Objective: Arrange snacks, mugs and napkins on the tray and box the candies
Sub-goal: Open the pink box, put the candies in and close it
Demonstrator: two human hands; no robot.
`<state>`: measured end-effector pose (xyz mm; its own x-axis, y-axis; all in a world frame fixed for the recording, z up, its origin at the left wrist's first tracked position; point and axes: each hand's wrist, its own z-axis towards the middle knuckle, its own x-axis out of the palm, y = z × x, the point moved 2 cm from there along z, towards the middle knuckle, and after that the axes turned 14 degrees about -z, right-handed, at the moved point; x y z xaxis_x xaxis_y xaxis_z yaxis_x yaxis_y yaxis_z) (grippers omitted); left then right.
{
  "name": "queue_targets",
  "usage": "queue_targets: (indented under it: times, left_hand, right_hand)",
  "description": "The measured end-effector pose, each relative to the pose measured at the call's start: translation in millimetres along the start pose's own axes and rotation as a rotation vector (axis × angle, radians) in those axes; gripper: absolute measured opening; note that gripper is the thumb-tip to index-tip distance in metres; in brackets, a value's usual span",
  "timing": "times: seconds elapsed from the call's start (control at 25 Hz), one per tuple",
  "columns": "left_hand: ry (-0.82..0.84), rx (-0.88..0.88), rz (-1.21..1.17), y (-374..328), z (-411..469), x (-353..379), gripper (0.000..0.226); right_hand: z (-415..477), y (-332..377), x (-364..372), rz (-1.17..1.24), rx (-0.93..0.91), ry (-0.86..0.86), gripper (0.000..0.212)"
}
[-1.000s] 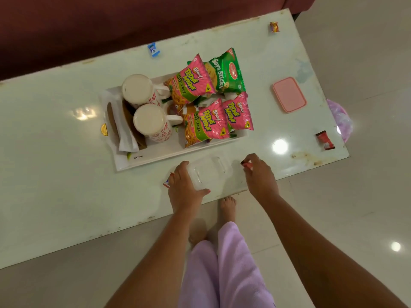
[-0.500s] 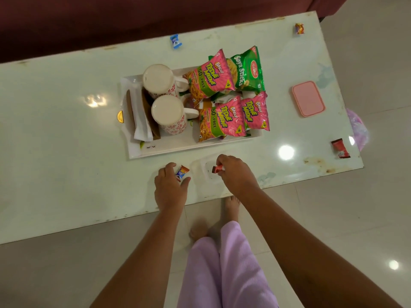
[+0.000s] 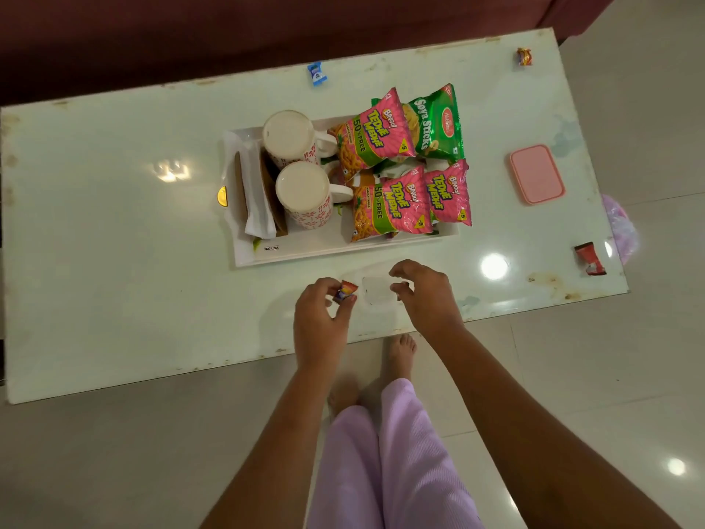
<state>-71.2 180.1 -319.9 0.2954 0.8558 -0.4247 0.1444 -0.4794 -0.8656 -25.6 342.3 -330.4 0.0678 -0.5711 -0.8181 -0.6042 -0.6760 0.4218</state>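
Fingers (image 3: 345,299) of my left hand (image 3: 322,322) pinch a small candy (image 3: 345,292), lifted off the counter (image 3: 114,242) half a second ago. The tray (image 3: 343,250) already carries mugs, napkins and snack bags, so only boxing remains. My right hand (image 3: 423,295), which a moment ago held a red candy, now hovers spread and seemingly empty over the clear box (image 3: 375,294); that one has likely dropped in, though I cannot see it. Mine goes next. The pink lid (image 3: 537,173) waits aside, and the blue candy (image 3: 316,73) and two red candies (image 3: 589,258) remain scattered.
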Motion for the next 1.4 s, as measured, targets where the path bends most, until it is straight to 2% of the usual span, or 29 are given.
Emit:
queue_targets:
  times: [0.08,0.2,0.28,0.44,0.64,0.88,1.04,1.24,1.4]
  left_hand:
    - [0.048,0.046,0.049,-15.8,1.5,13.4,0.026]
    - [0.193,0.067,0.332,-26.6,7.0,28.3,0.035]
    - [0.258,0.049,0.409,-29.5,8.4,29.6,0.039]
    - [0.247,0.080,0.377,-36.6,0.4,27.2,0.028]
    - [0.350,0.168,0.309,-68.9,-14.2,54.4,0.019]
    - [0.590,0.260,0.220,-121.1,-21.2,127.2,0.015]
    - [0.697,0.261,0.226,-137.5,-10.3,173.6,0.016]
    - [0.720,0.210,0.236,-137.3,3.2,216.2,0.016]
    - [0.706,0.135,0.216,-129.0,13.7,230.0,0.015]
  right_hand:
    - [-2.2,1.3,-1.8,0.033,-0.016,-0.024,0.019]
    - [-3.9,-2.5,-7.6,0.086,0.018,-0.089,0.019]
    - [-7.5,-8.5,-13.3,0.129,0.071,-0.129,0.018]
    - [-24.8,-23.9,-26.3,0.207,0.138,-0.193,0.015]
    - [-43.4,-66.0,-53.0,0.232,0.269,-0.263,0.014]
    - [-30.7,-151.8,-110.3,0.208,0.492,-0.427,0.017]
    - [-5.0,-202.2,-130.3,0.076,0.581,-0.347,0.031]
    - [37.8,-233.7,-131.8,-0.111,0.518,-0.060,0.049]
    - [47.5,-238.9,-115.7,-0.230,0.529,-0.026,0.038]
